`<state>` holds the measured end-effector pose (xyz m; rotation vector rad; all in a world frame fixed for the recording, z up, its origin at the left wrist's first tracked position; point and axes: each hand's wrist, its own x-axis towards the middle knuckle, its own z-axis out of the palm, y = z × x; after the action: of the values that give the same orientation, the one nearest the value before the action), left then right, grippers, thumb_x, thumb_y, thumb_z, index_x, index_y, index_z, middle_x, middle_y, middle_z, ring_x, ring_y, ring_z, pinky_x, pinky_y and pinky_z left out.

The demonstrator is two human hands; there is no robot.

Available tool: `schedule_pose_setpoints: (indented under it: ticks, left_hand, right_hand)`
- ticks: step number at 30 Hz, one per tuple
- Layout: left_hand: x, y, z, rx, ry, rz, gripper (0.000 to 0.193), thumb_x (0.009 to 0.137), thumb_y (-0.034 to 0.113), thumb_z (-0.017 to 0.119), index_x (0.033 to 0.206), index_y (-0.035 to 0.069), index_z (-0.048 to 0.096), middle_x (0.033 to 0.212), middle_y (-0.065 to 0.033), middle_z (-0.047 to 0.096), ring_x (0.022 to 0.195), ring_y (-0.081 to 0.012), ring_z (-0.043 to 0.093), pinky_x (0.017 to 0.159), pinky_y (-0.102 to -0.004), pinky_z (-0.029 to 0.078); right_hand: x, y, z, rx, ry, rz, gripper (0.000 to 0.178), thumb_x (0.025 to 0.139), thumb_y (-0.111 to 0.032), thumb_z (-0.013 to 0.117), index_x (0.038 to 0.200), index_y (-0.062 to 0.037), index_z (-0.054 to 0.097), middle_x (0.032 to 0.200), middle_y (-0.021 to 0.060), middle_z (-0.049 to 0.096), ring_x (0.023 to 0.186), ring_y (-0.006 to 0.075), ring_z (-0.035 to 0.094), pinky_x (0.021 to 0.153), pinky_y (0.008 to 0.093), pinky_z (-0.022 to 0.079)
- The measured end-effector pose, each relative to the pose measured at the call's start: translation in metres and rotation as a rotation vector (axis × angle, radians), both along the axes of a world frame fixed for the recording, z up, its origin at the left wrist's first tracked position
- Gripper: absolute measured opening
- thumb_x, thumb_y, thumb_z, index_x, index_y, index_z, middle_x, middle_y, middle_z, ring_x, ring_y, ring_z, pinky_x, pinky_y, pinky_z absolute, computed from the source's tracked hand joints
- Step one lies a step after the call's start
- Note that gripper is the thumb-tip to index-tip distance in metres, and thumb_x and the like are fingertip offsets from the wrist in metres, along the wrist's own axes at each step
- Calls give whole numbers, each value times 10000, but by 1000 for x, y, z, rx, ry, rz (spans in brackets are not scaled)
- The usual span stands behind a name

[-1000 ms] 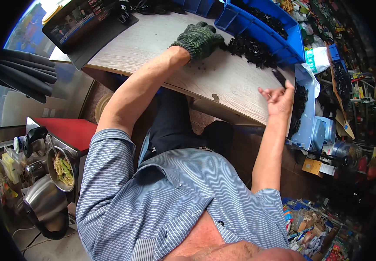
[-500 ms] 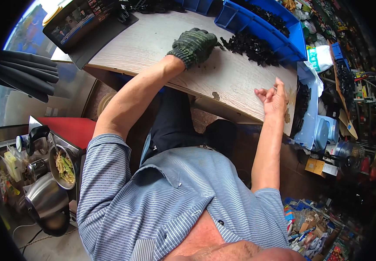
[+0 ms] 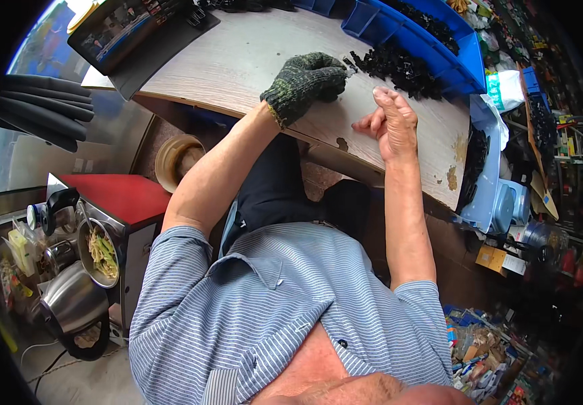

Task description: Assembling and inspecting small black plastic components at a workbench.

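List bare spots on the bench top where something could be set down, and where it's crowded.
Free: the wide pale stretch of the bench top between the dark tray and the gloved left hand; a smaller, stained strip right of the bare right hand, toward the table's end. Crowded: the pile of black parts against the blue bins, just beyond both hands.

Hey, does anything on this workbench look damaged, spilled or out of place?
Yes. The wooden bench top has chipped, worn patches near its front edge. Small black parts lie heaped loose on the bench beside the blue bin. Only the left hand wears a knit glove; the right hand is bare.
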<state>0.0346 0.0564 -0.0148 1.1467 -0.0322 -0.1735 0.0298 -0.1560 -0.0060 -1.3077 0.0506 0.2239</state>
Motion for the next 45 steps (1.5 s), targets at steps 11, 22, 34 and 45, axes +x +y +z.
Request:
schedule_pose_setpoints:
  ticks: [11, 22, 34, 45]
  left_hand:
    - [2, -1, -7, 64, -48, -222, 176, 921, 153, 683, 1003, -2, 682, 796, -65, 657, 681, -125, 586, 609, -261, 474]
    - [63, 57, 11, 1396, -623, 599, 290, 896, 211, 609, 1161, 111, 675, 1081, -133, 685, 1011, -348, 636, 861, -477, 522]
    - [95, 83, -16, 1816, -801, 404, 307, 862, 183, 563, 1130, 147, 707, 1235, -117, 619, 1242, -362, 502, 973, -573, 434]
    - [100, 68, 5, 1701, -742, 263, 323, 909, 254, 583, 1216, 193, 662, 1236, -138, 598, 1181, -352, 529, 951, -544, 452]
  right_hand:
    - [3, 13, -4, -80, -99, 77, 246, 863, -210, 780, 974, -11, 685, 487, 10, 505, 385, 113, 481, 462, 273, 480]
    - [-2, 8, -8, -8, -96, 36, 193, 895, -198, 742, 916, -48, 623, 485, 22, 486, 450, 167, 569, 559, 420, 604]
    - [-1, 9, -10, 20, -117, 55, 179, 909, -193, 725, 894, -76, 590, 503, 22, 485, 485, 172, 596, 557, 428, 618]
    - [-4, 9, -9, 2, -137, 15, 255, 895, -220, 732, 936, -3, 605, 508, 17, 482, 476, 158, 591, 559, 403, 616]
